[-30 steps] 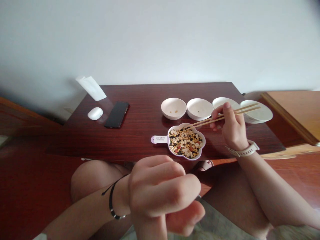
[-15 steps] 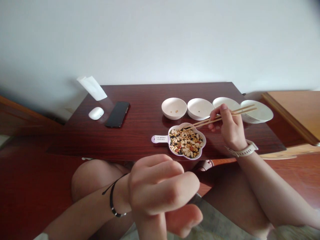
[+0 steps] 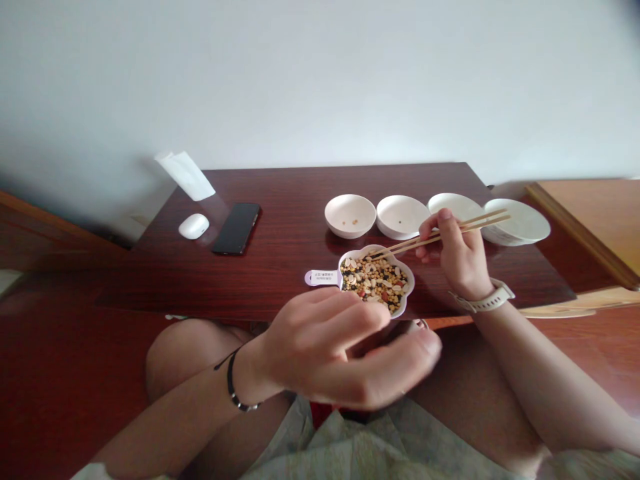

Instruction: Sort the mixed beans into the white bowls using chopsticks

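My right hand (image 3: 461, 257) grips a pair of wooden chopsticks (image 3: 440, 233), their tips resting at the far rim of a flower-shaped white dish (image 3: 407, 275) full of mixed beans and nuts. The dish has a lilac handle with a label and sits near the table's front edge. My left hand (image 3: 345, 350) hovers close to the camera in front of the dish, fingers stretched out and loosely curved, holding nothing, and it covers the dish's near rim. A black cord bracelet is on my left wrist, a white watch on my right.
Behind the dish stand white bowls in a row (image 3: 350, 215) (image 3: 403, 216) (image 3: 453, 203) and a white plate (image 3: 520, 223); two bowls hold a few beans. A black phone (image 3: 236, 228), a white mouse (image 3: 193, 226) and a folded white paper (image 3: 186, 175) lie at the left. A lighter wooden table (image 3: 590, 227) adjoins the right.
My left hand has unfolded from a loose fist and reached forward and right, its fingers now stretched toward the dish. My right hand and the chopsticks have barely moved.
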The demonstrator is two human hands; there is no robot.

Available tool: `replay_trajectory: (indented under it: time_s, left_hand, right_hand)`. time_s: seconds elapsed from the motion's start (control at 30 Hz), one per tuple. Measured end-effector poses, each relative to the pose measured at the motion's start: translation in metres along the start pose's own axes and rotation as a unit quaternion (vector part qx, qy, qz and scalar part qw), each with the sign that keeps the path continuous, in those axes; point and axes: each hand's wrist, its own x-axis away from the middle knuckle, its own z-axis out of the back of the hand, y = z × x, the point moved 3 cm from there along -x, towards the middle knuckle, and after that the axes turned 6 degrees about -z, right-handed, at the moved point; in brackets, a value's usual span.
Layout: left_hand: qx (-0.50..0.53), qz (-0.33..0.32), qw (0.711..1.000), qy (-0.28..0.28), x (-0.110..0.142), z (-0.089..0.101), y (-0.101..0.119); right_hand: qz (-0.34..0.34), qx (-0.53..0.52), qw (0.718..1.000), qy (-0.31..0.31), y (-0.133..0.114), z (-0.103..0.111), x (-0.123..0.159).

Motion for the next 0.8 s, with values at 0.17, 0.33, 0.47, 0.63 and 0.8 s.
replay_trajectory:
  time_s: [0.17,0.33,0.47,0.63,0.8]
  left_hand:
    - [-0.018,0.041,0.999,0.021,0.015,-0.009,-0.048]
    - [0.022,0.174,0.984,-0.006,0.038,-0.024,-0.084]
    - [0.035,0.222,0.973,-0.044,0.042,-0.031,-0.092]
    - [0.044,0.252,0.965,-0.063,0.042,-0.037,-0.095]
    - [0.063,0.325,0.938,-0.102,0.042,-0.04,-0.096]
  right_hand:
    - [0.013,-0.016,1.0,0.005,-0.001,0.002,-0.002]
    - [0.013,-0.047,0.999,0.009,0.003,0.007,-0.01]
    - [-0.002,-0.067,0.998,0.016,0.004,0.009,-0.013]
    - [0.048,-0.118,0.989,0.074,-0.01,0.023,-0.017]
    - [0.123,-0.148,0.965,0.177,-0.019,0.062,-0.032]
